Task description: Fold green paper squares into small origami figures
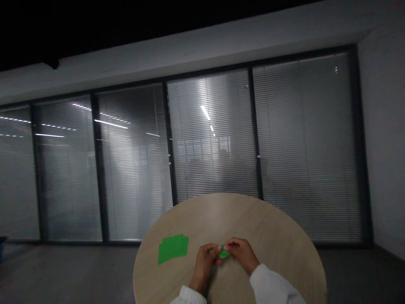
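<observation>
Between my two hands is a small folded piece of green paper (224, 254), held just above the round table. My left hand (207, 261) pinches its left side with thumb and fingers. On the other side, my right hand (242, 252) grips the paper's upper right part with its fingertips. The fingers cover much of the paper, so its full shape is hidden. To the left of my hands, several flat green paper sheets (172, 248) lie overlapping on the table, apart from both hands.
The round wooden table (221, 211) has a curved edge all around. Behind it stands a glass partition (211, 169) with blinds and dark frames. A white wall (386, 147) rises at the right. Part of a blue object (1, 249) shows at the far left.
</observation>
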Motion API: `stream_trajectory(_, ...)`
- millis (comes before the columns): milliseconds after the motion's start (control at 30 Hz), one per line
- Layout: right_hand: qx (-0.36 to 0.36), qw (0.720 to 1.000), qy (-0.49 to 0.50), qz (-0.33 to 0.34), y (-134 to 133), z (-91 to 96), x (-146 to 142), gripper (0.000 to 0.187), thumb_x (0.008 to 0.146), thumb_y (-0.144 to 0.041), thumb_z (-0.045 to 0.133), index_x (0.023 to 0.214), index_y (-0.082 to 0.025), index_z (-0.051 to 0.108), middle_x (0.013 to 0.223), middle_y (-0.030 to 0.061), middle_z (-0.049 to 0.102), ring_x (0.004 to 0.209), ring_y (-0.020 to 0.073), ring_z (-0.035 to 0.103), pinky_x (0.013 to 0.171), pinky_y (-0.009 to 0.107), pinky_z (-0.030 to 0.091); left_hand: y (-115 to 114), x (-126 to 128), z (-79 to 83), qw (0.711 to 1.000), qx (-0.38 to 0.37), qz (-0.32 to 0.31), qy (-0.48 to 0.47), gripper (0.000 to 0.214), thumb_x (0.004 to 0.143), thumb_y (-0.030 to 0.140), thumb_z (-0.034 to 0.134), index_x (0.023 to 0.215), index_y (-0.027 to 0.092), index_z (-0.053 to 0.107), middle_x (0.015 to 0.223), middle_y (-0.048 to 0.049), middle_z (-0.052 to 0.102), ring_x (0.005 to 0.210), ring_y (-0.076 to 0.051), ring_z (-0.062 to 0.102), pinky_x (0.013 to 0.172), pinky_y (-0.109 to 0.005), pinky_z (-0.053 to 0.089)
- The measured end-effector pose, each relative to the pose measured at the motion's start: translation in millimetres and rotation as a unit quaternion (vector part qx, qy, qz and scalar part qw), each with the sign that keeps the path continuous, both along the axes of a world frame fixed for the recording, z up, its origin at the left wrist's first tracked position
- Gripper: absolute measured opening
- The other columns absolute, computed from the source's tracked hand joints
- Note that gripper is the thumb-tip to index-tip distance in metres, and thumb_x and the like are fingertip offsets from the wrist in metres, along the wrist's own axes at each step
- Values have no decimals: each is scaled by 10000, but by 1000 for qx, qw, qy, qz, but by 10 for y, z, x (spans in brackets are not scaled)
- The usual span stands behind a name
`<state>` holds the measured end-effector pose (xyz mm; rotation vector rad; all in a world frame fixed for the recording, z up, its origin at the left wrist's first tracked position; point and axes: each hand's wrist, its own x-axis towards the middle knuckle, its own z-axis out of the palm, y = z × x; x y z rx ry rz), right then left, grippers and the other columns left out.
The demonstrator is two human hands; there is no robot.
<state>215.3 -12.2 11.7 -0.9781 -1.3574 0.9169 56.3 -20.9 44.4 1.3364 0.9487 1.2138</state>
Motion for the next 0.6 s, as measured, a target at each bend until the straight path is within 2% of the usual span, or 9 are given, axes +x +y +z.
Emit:
stream_trajectory(400, 5, 1000, -16, 19, 41, -67, 15, 373, 667, -530, 653, 699, -158, 655, 579, -17, 607, 494, 108, 492, 488, 219, 366, -12, -3, 3, 1000, 6, -6, 5, 576, 376, 626, 827, 583, 99, 718, 499, -26, 606, 458, -109, 489, 481, -234, 394)
stream_trajectory(600, 4, 1000, -22, 21, 18, -60, -16, 410, 677, -585, 609, 712, -176, 615, 600, -23, 597, 501, 112, 500, 486, 221, 366, -15, -4, 5, 1000, 5, -16, 5, 581, 393, 629, 823, 587, 92, 715, 487, -34, 603, 449, -113, 497, 481, -239, 395)
